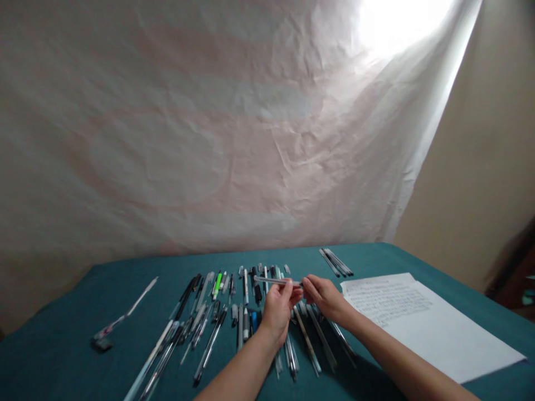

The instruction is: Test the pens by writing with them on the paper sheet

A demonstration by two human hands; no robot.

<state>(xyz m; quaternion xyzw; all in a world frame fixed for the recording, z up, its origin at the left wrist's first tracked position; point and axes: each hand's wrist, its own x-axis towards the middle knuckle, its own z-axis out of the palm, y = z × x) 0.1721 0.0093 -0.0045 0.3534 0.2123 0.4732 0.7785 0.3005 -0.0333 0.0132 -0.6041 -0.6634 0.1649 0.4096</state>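
My left hand and my right hand meet above a teal table. Together they hold a thin clear pen level over the table. The left fingers are wrapped round its middle and the right fingers pinch its right end. Beneath and around my hands lie several pens spread in loose rows, among them a green one and a blue one.
A written sheet of white paper lies at the right of the table. A small bundle of dark pens rests behind it. A long white pen lies apart at the left. A crumpled white cloth backdrop hangs behind the table.
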